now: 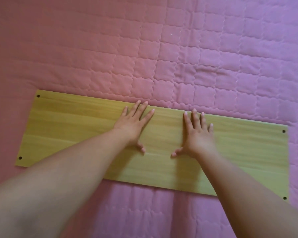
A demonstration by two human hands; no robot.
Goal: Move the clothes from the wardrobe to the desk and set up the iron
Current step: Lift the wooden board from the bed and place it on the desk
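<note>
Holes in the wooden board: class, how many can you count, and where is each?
4: upper-left corner, lower-left corner, upper-right corner, lower-right corner. The arms may hide others.

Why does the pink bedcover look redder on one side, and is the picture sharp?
Head view: the quilt shifts from reddish at left to purple at right, an uneven colour cast; forearms near the lens are blurred; the left hand, right hand and wooden board look soft; no glare shows.

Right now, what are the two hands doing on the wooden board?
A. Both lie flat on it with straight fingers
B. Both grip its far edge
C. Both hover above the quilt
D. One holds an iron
A: the left hand and right hand lie flat, fingers spread, on the wooden board that lies on the pink quilt.
</note>
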